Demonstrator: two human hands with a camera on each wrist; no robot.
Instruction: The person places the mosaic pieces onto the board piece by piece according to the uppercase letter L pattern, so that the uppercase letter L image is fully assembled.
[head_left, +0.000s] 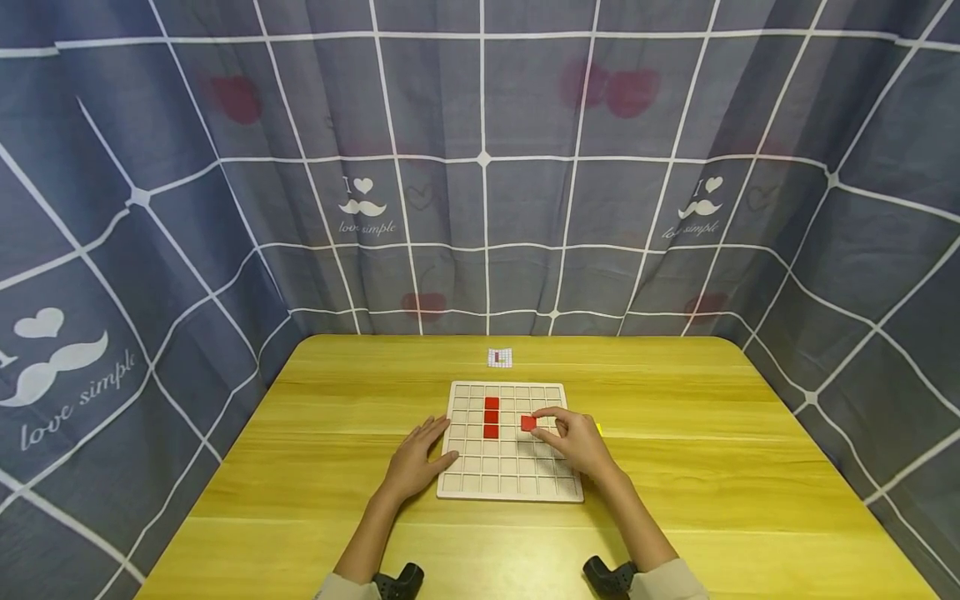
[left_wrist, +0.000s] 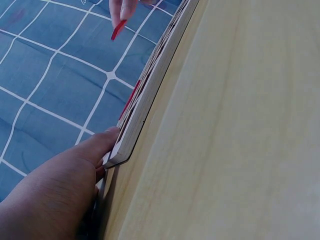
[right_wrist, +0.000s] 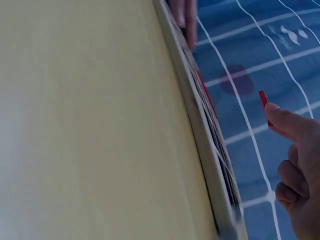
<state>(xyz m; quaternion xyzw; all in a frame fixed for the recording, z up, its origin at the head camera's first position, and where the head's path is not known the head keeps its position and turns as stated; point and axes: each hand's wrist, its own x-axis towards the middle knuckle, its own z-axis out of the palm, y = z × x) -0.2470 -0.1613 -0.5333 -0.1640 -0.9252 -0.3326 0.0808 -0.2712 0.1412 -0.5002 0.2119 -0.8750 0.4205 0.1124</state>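
Observation:
My right hand (head_left: pixel 577 440) pinches a red square tile (head_left: pixel 528 423) between thumb and fingers, above the right half of a pale wooden grid board (head_left: pixel 510 497). In the right wrist view this tile (right_wrist: pixel 263 101) is edge-on and apart from the board. Three red tiles (head_left: pixel 491 417) lie in a column of cells left of the board's middle. At the board's left edge rests my left hand (head_left: pixel 416 461), fingers extended along the side. The left wrist view shows its thumb (left_wrist: pixel 102 142) touching the board's top near a corner.
A small printed card (head_left: pixel 500 357) with a grid pattern lies behind the board on the wooden table (head_left: pixel 337 400). Something yellow (head_left: pixel 599 429) peeks out beside my right hand, mostly hidden. A blue-grey checked curtain (head_left: pixel 450 200) hangs round the table's back and sides.

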